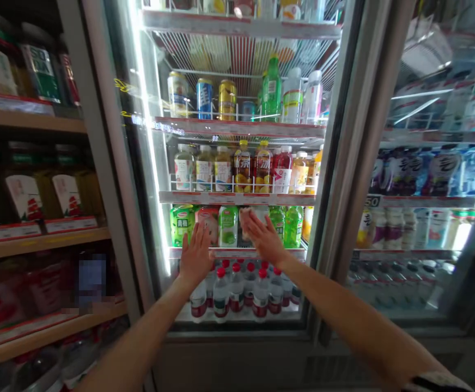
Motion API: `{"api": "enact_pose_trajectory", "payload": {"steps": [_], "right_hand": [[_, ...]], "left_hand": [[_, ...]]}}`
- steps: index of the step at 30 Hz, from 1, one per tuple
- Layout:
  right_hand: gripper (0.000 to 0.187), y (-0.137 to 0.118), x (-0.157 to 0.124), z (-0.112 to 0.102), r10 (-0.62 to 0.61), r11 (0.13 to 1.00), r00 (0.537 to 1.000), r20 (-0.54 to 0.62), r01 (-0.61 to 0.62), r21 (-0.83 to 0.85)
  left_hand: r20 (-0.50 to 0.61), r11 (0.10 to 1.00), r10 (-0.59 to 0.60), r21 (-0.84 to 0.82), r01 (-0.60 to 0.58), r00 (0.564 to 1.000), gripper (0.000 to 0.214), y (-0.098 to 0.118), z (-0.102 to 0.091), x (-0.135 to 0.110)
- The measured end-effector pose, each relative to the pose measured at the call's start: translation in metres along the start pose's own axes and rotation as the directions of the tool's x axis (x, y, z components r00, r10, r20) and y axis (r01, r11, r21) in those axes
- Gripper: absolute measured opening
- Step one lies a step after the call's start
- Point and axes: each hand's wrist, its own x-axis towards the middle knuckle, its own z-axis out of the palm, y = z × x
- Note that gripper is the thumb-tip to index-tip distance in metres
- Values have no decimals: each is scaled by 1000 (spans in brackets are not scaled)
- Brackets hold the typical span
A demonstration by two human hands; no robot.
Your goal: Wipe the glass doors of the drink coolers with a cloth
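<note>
from where i'm standing, both hands are reaching up to the glass door (336, 136) of a lit drinks cooler. the right hand (266, 239) is pressing a crumpled pinkish wipe (244, 223) to the pane; whether it is cloth or paper, i cannot tell. its fingers are lying long and fairly close together over the wipe, pointing up and to the left, with the thumb standing a little apart. they seem to be pinning it with flat pressure rather than gripping it, though the palm side is hidden from me.

the left hand (196, 256) is resting, as far as i can judge, against the glass, fingers straight, slightly parted and pointing up, thumb out to the side. i am seeing nothing in it; it seems to be bracing.

the wipe is sitting near the middle of the pane, in front of the row of green drinks (228, 226), just below the shelf rail (237, 198) under the tea bottles (243, 169). the red-capped bottles (237, 291) are standing lower down, behind the hands, and nobody is touching them.

to my eye the person is in the middle of wiping the pane. the next move is probably calling for a steady sweep across the glass, wipe kept flat beneath the fingers, with the left hand holding its support or shifting clear of the path.
</note>
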Motion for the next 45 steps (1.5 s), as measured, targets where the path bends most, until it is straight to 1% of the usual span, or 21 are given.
{"api": "enact_pose_trajectory", "payload": {"steps": [2, 3, 4, 8, 10, 13, 15, 16, 18, 21, 23, 25, 28, 30, 32, 35, 37, 38, 40, 43, 45], "right_hand": [[48, -10, -9, 5, -112, 994, 993, 28, 111, 22], [49, -11, -8, 5, -123, 992, 992, 29, 123, 26], [49, -10, -3, 5, -103, 994, 994, 22, 102, 25], [48, 1, 33, -1, 101, 995, 994, -43, -101, 7], [47, -4, 39, 0, 117, 993, 992, -52, -117, 4], [44, -29, 20, 9, -48, 999, 999, -25, 48, -1], [43, -44, 6, 15, -173, 985, 985, -5, 173, 5], [43, -48, 4, 17, -201, 980, 980, 0, 201, 11], [45, -47, 14, 16, -162, 986, 987, -6, 162, 27], [47, -36, 51, 8, 27, 998, 999, -32, -25, 58], [48, -35, 67, 6, 97, 992, 995, -35, -94, 78], [48, -43, 66, 8, 56, 995, 998, -21, -54, 84], [44, -63, 43, 19, -121, 989, 993, 1, 120, 85], [44, -69, 37, 23, -177, 980, 984, 11, 175, 94], [46, -65, 48, 22, -136, 986, 991, 9, 135, 100], [49, -54, 79, 15, -5, 996, 999, -32, 8, 92], [48, -55, 90, 14, 32, 996, 998, -58, -28, 80], [47, -59, 89, 15, 12, 997, 998, -62, -8, 73], [44, -72, 77, 20, -92, 993, 994, -54, 95, 68], [44, -88, 62, 27, -258, 962, 966, -26, 260, 83], [46, -87, 71, 26, -259, 961, 966, -21, 259, 91]], "left_hand": [[13, 1000, -7, 7, 7, 1000, 61, -5, -2, 0], [20, 1000, -7, 12, 7, 1000, 61, -7, -3, 0], [29, 1000, -6, 19, 5, 1000, 61, -9, -4, 0], [55, 999, 2, 43, -5, 998, 63, -12, -6, -1], [61, 999, -1, 48, -2, 998, 63, -12, -7, -3], [75, 998, -14, 56, 10, 997, 63, -14, -9, -5], [92, 997, -30, 69, 23, 995, 63, -17, -11, -6], [97, 997, -35, 76, 27, 995, 63, -19, -13, -6], [92, 995, -41, 89, 33, 995, 62, -25, -16, -5], [67, 995, -49, 94, 43, 997, 64, -33, -18, -4], [56, 994, -60, 92, 55, 997, 65, -36, -18, -3], [50, 994, -69, 88, 64, 996, 65, -37, -17, -4], [50, 994, -75, 86, 71, 996, 63, -38, -17, -6], [51, 994, -76, 88, 71, 996, 63, -40, -17, -8], [52, 993, -82, 92, 77, 995, 63, -45, -19, -10], [58, 990, -112, 94, 106, 992, 64, -54, -20, -12], [60, 988, -131, 91, 125, 990, 65, -60, -19, -14], [60, 987, -137, 90, 131, 989, 65, -62, -19, -16], [64, 987, -141, 89, 135, 988, 65, -66, -18, -20], [69, 986, -145, 96, 138, 987, 66, -74, -20, -25], [61, 984, -150, 104, 143, 987, 65, -82, -24, -27]]}}
